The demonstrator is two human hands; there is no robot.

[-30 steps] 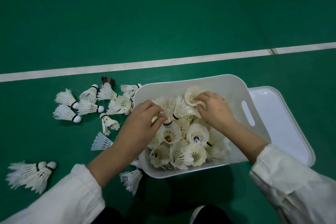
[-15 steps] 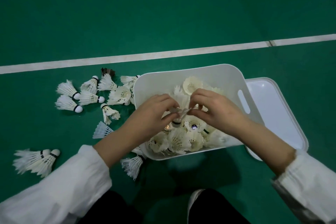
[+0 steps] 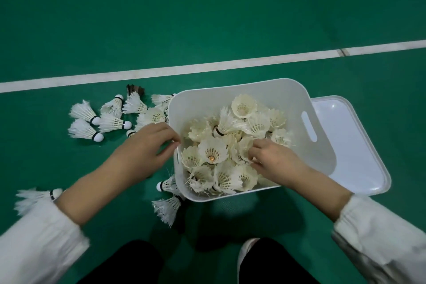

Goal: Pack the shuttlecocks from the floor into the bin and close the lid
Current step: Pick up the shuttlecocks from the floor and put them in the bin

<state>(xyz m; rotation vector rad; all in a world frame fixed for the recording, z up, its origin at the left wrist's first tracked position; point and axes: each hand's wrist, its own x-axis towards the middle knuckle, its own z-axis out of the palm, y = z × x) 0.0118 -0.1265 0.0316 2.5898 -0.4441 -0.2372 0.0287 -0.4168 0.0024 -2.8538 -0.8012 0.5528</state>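
A white plastic bin (image 3: 230, 86) stands on the green floor, piled with white feather shuttlecocks (image 3: 212, 151). Its white lid (image 3: 350, 145) lies flat on the floor against the bin's right side. My right hand (image 3: 274, 161) is inside the bin, its fingertips curled into a shuttlecock in the pile. My left hand (image 3: 149, 145) hovers at the bin's left rim with bent fingers and holds nothing. Several loose shuttlecocks (image 3: 110, 122) lie on the floor left of the bin. Two more (image 3: 167, 208) lie at the bin's near left corner, and another (image 3: 34, 196) shows beside my left sleeve.
A white court line (image 3: 207, 68) crosses the floor behind the bin. A dark-feathered shuttlecock (image 3: 134, 89) lies at the back of the loose group. My dark trouser legs and a pale shoe (image 3: 246, 251) are at the bottom edge.
Both hands met over the bin on one shuttlecock. Now my left hand has drawn back left to the rim, and my right hand has gone lower into the pile.
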